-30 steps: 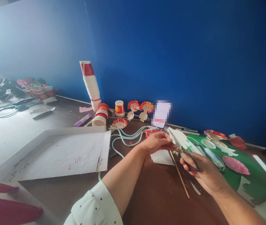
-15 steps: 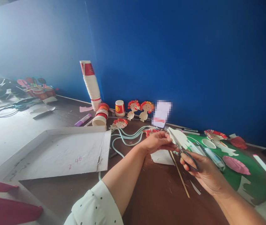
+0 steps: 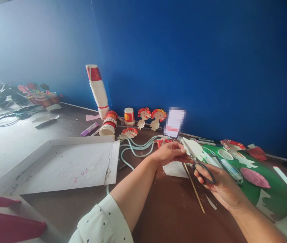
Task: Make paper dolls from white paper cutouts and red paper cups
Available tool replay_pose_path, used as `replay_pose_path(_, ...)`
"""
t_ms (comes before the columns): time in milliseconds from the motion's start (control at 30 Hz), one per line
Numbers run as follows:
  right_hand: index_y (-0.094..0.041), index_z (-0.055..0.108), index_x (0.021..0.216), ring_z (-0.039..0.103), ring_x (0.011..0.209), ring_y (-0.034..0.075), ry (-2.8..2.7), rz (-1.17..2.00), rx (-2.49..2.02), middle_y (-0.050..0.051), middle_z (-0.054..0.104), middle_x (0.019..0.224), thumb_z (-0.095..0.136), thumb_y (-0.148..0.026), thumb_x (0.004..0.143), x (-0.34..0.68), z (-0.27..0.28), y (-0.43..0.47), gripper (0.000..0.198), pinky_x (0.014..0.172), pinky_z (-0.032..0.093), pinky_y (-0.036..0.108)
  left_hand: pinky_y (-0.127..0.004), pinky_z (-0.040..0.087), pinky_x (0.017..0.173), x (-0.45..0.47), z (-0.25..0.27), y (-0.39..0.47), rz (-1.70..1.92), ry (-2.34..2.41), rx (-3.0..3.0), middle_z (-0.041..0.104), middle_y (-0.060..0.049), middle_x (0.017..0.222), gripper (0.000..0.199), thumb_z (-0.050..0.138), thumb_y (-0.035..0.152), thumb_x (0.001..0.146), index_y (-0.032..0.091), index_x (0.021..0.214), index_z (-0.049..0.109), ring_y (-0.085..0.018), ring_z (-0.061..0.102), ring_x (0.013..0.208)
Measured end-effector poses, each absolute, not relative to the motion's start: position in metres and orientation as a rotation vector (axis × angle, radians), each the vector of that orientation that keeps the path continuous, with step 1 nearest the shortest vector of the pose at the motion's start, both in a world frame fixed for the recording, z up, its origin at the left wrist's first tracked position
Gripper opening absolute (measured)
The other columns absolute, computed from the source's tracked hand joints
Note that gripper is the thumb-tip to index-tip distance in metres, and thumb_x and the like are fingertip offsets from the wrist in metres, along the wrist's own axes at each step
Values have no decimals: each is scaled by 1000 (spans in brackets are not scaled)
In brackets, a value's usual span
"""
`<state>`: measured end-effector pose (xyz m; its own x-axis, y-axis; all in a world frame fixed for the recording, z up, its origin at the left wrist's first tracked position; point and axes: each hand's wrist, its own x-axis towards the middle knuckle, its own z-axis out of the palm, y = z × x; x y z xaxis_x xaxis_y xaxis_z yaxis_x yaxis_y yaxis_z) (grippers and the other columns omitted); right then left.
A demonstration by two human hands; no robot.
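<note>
My right hand (image 3: 218,184) is closed round the dark handles of a pair of scissors (image 3: 204,172). The blades point up and left, against a piece of white paper (image 3: 194,148) cut to a shape. My left hand (image 3: 172,153) pinches the left edge of that paper, close to the blades. Whether the blades are fully closed is hard to make out. Below my hands lie a white paper sheet (image 3: 175,169), a thin wooden stick (image 3: 194,189) and a small paper scrap (image 3: 211,201) on the brown table.
A shallow white box (image 3: 64,165) lies left. Stacked paper cups (image 3: 99,94) lean by the blue wall, near paper figures (image 3: 157,119) with red fringes. A pale cable (image 3: 133,148) winds behind my left hand. A green mat (image 3: 254,172) at right holds a pink paper piece (image 3: 254,178).
Almost nothing differs. Both hands, the scissors and the white paper stay in nearly the same place, with only a tiny shift of the view.
</note>
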<state>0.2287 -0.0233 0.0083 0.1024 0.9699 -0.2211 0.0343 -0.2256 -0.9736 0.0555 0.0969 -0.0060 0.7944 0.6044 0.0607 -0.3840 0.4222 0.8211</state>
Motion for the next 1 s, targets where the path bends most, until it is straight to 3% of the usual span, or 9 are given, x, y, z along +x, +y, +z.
replay_pose_path(633, -19, 72, 82, 48, 64, 14, -1121, 1235, -1483, 6, 59, 78, 77, -60, 62, 225, 15, -24, 47, 49, 32, 23, -45, 51, 93, 55, -7, 98, 622, 262, 952, 69, -7, 74, 45, 87, 40, 62, 13, 78, 54, -23, 72, 75)
replay_pose_path(800, -19, 64, 63, 49, 66, 16, -1210, 1220, -1469, 6, 60, 78, 78, -62, 58, 224, 19, -24, 46, 49, 31, 24, -47, 50, 95, 56, -8, 99, 628, 279, 958, 68, -6, 74, 45, 87, 41, 62, 13, 77, 55, -22, 72, 76)
replay_pose_path(1000, -19, 72, 83, 51, 71, 18, -1300, 1149, -1503, 6, 62, 80, 71, -61, 71, 230, 12, -23, 44, 57, 38, 27, -46, 52, 90, 56, -5, 98, 643, 335, 964, 67, -5, 73, 48, 89, 42, 56, 13, 75, 56, -20, 70, 73)
